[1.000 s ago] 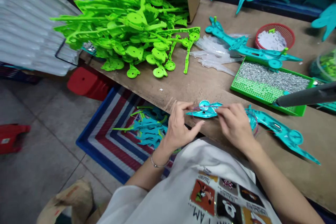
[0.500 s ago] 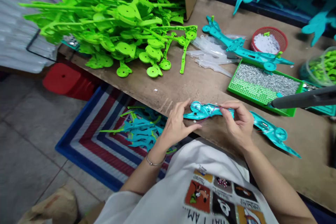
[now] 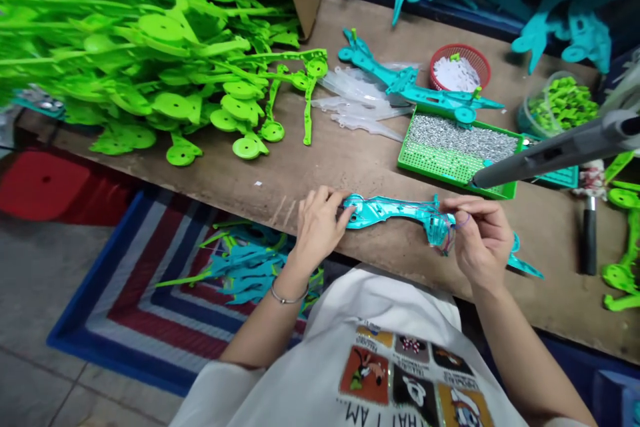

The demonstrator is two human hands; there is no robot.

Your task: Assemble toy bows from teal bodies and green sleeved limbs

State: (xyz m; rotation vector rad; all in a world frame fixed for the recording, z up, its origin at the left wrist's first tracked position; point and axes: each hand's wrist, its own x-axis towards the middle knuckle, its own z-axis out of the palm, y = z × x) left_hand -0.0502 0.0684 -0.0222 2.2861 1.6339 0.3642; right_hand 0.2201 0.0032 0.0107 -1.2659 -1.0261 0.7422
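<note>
A long teal plastic piece (image 3: 395, 209), moulded with ribs and round hubs, lies along the near edge of the bench. My left hand (image 3: 321, 223) is closed on its left end, the thumb pressed on the round hub. At the other end my right hand (image 3: 481, 240) pinches thin purple and reddish wire (image 3: 447, 243) between thumb and fingers. Strands of that wire run along the piece and loop near its wider block. Past my right hand, the teal tip (image 3: 525, 265) shows; the stretch in between is hidden by the hand.
Bright green plastic parts (image 3: 165, 30) are heaped at left. Behind my hands are clear plastic pieces (image 3: 360, 107), another teal piece (image 3: 400, 80), a red basket (image 3: 487, 73) and a green tray (image 3: 407, 160) of small metal bits. A grey tool (image 3: 555, 150) juts in from the right.
My right hand has moved right along the teal piece with the wire. My left thumb has come down onto the left end. The view has shifted rightward.
</note>
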